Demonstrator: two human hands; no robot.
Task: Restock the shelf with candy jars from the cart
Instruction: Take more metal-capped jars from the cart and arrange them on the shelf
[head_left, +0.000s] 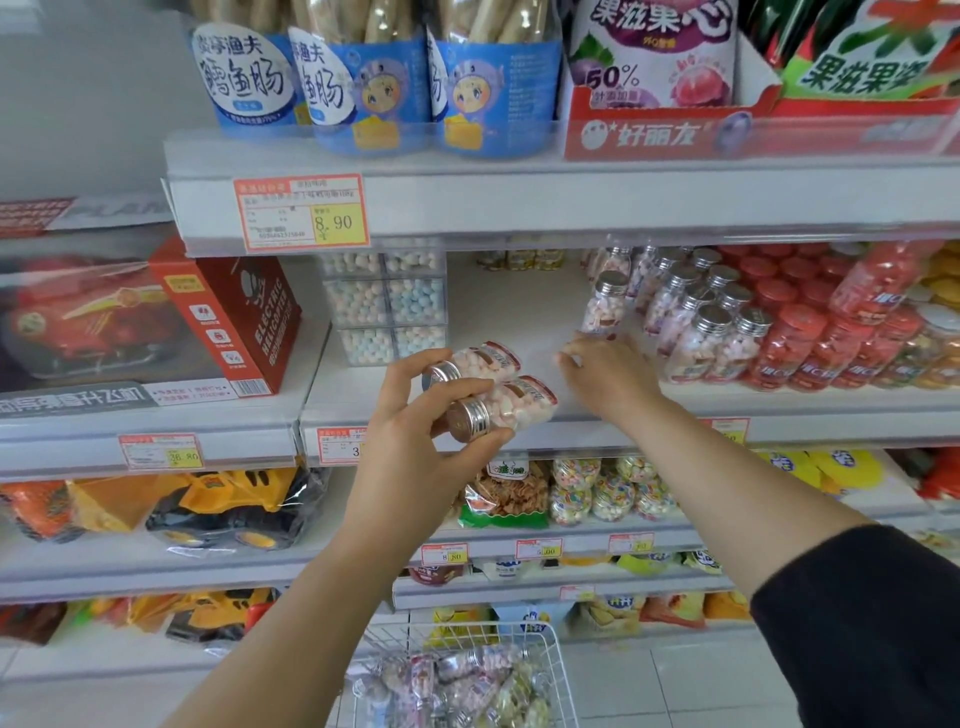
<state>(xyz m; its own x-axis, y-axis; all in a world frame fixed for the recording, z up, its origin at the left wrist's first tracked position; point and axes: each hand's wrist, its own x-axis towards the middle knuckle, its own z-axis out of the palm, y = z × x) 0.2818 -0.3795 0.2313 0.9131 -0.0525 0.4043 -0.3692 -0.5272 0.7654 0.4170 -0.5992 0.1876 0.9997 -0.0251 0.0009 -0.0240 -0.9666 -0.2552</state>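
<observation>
My left hand (415, 441) grips two clear candy jars (506, 402) with silver lids, lying sideways one above the other, in front of the middle shelf (498, 312). My right hand (608, 374) reaches over the shelf edge, its fingertips at the base of one upright candy jar (605, 306) that stands alone on the white shelf board. To its right stand several rows of the same silver-lidded jars (696, 317). At the bottom, the wire cart (467, 675) holds several more jars.
Clear stacked boxes of pastel candy balls (387, 301) stand left of the bare shelf patch. Red-lidded jars (810, 338) fill the right. A red toy box (228, 312) sits on the neighbouring shelf. The upper shelf edge with its price tag (301, 213) overhangs.
</observation>
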